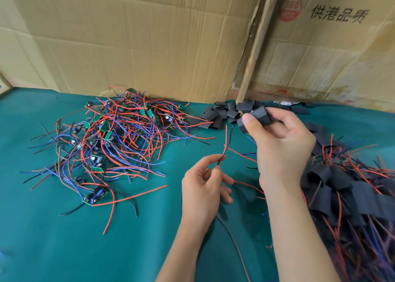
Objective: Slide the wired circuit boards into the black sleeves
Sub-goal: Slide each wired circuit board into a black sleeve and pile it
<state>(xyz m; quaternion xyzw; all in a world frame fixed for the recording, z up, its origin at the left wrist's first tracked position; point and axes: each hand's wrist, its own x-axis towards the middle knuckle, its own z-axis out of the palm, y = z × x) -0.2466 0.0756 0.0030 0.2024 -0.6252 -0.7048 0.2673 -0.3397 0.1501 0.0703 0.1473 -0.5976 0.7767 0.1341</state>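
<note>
My right hand (282, 145) pinches a black sleeve (255, 119) between thumb and fingers, raised above the green table. My left hand (205, 187) grips a pair of red and black wires (224, 147) whose free ends point up toward the sleeve; the board on those wires is hidden under my hand. A tangled heap of wired circuit boards (115, 132) lies at the left. Loose black sleeves (222, 114) lie by the cardboard wall. A pile of sleeved boards (346, 192) sits at the right.
The green cloth table (64, 239) is backed by a cardboard wall (149, 42) with a wooden post (258, 44) standing in it. One single board (95, 197) lies apart at the near edge of the heap. A brown wire (233, 241) trails toward me.
</note>
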